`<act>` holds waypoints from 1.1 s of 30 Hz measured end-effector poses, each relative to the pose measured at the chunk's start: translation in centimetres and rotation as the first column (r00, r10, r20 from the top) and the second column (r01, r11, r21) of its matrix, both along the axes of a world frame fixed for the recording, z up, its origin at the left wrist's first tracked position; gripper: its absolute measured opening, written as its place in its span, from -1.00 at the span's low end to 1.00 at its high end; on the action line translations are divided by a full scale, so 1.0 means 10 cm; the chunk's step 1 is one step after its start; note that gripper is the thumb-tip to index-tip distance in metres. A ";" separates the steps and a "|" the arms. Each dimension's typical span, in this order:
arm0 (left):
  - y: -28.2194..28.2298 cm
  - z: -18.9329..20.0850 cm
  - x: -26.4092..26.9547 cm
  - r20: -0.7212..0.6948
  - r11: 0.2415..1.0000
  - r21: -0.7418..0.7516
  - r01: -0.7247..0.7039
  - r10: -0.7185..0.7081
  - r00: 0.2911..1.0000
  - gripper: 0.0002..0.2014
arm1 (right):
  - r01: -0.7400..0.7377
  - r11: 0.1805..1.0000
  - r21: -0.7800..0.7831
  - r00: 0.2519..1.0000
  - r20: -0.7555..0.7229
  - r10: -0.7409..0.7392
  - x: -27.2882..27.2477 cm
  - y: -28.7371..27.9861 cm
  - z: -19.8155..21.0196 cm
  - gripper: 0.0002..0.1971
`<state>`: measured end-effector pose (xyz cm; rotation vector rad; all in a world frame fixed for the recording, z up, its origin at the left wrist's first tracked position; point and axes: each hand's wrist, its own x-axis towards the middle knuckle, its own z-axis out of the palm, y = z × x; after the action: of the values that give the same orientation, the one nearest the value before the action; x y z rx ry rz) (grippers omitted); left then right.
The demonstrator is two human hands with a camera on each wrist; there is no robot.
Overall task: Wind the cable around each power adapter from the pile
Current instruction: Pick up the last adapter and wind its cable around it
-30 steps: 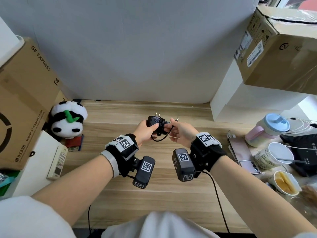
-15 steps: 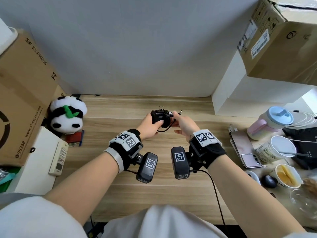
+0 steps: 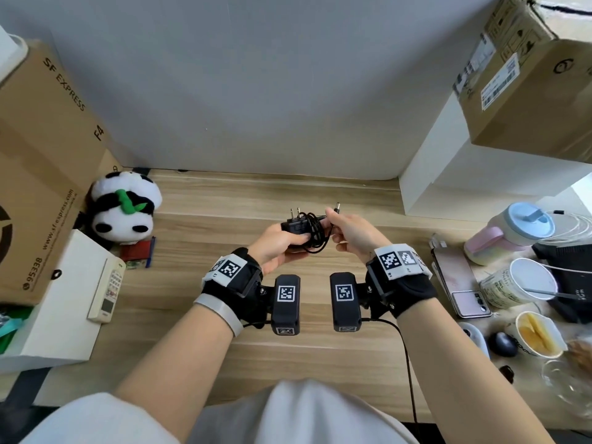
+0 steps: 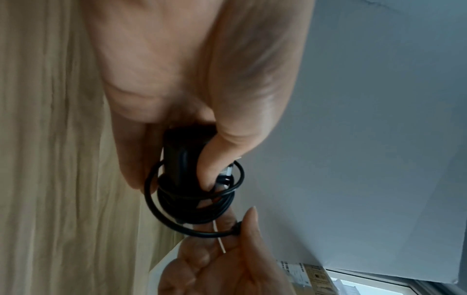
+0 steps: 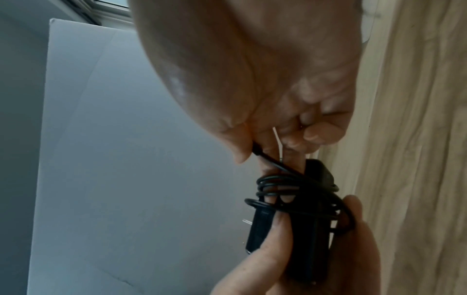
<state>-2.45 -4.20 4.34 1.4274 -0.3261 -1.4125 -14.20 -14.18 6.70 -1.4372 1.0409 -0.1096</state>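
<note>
A small black power adapter point(image 3: 296, 226) with two metal prongs pointing up is held above the wooden desk point(image 3: 224, 225). My left hand point(image 3: 278, 243) grips its body, thumb on one face point(image 4: 215, 159). Several turns of thin black cable point(image 3: 317, 233) lie round the adapter point(image 5: 303, 219), with one loose loop hanging below point(image 4: 161, 215). My right hand point(image 3: 347, 229) pinches the cable's free end between thumb and forefinger point(image 5: 255, 149), just right of the adapter. The barrel plug point(image 3: 336, 207) sticks up past those fingers. No pile of other adapters shows.
A panda plush point(image 3: 125, 206), a white box with a remote point(image 3: 107, 285) and a cardboard box point(image 3: 41, 149) stand left. Right are a phone point(image 3: 461, 283), cups point(image 3: 519, 283), a pink bottle point(image 3: 509, 232), a mouse point(image 3: 504, 344) and a white shelf point(image 3: 455, 174).
More of the cable now lies wound on the adapter and the free end is shorter. Both hands stay together above the desk; the barrel plug now points up.
</note>
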 end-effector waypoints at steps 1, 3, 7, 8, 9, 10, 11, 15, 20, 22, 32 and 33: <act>-0.01 0.00 0.00 -0.002 1.000 -0.007 -0.012 0.012 1.000 -0.77 | 0.011 1.000 0.017 1.000 0.016 -0.012 -0.01 0.00 0.00 -0.63; -0.02 0.02 0.00 -0.017 0.999 -0.009 -0.038 0.038 0.999 -0.78 | 0.041 0.995 0.093 0.995 0.083 -0.049 -0.04 -0.01 0.02 -0.65; -0.03 0.06 0.03 -0.071 0.997 -0.012 -0.074 0.073 0.995 -0.75 | 0.070 0.992 0.105 0.978 0.191 -0.089 -0.13 -0.04 0.08 -0.67; -0.04 0.06 0.03 -0.065 0.997 -0.014 -0.078 0.077 0.995 -0.71 | 0.071 0.994 0.079 0.974 0.207 -0.086 -0.15 -0.04 0.09 -0.67; -0.05 0.05 0.03 -0.060 0.996 -0.017 -0.084 0.083 0.995 -0.68 | 0.076 0.996 0.056 0.971 0.222 -0.086 -0.17 -0.03 0.08 -0.67; -0.05 0.05 0.02 -0.057 0.996 -0.021 -0.091 0.089 0.994 -0.66 | 0.083 0.996 0.040 0.967 0.237 -0.090 -0.19 -0.02 0.07 -0.67; -0.06 0.04 0.02 -0.064 0.995 -0.024 -0.102 0.100 0.993 -0.63 | 0.087 0.996 0.033 0.963 0.253 -0.092 -0.21 -0.01 0.07 -0.66; -0.05 -0.01 -0.01 -0.092 0.988 -0.030 -0.152 0.149 0.985 -0.63 | 0.004 0.998 0.065 0.945 0.325 -0.025 -0.29 0.03 0.07 -0.61; -0.02 -0.02 -0.01 -0.106 0.986 -0.066 -0.155 0.148 0.983 -0.74 | -0.105 0.989 0.108 0.921 0.385 0.056 -0.32 0.03 0.09 -0.61; 0.01 0.01 -0.02 -0.169 0.985 -0.107 -0.133 0.114 0.979 -0.76 | -0.110 0.988 0.111 0.920 0.388 0.058 -0.32 0.02 0.09 -0.61; 0.03 0.06 -0.04 -0.240 0.970 -0.164 -0.179 0.137 0.961 -0.76 | -0.121 0.987 -0.108 0.930 0.336 0.151 -0.32 0.02 0.13 -0.65; 0.03 0.06 -0.05 -0.257 0.968 -0.164 -0.192 0.145 0.955 -0.77 | -0.107 0.987 -0.121 0.925 0.352 0.144 -0.32 0.02 0.14 -0.66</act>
<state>-2.93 -3.88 4.98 1.0882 -0.1692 -1.3605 -17.44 -13.97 8.10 -1.5010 0.6476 -0.3243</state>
